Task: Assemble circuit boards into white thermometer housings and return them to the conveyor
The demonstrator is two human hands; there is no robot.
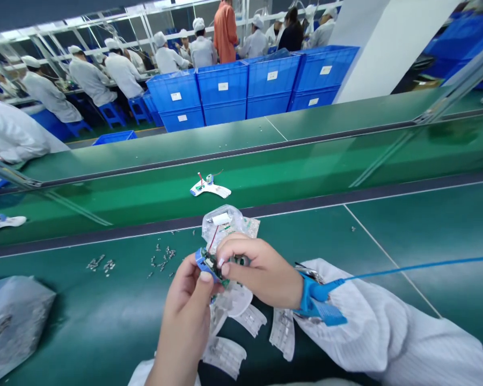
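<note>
Fingers (235,251) of both hands pinch circuit board (214,265).

And there's the circuit board (211,265) between left hand (183,305) and right hand (257,271), screws (161,257) scattered just left on the conveyor belt (426,241), a plastic bag (12,321) beyond them, moulded trays (225,354) in front, crates (223,86) stacked 2 high behind the belt, workers (88,75) behind those!
</note>
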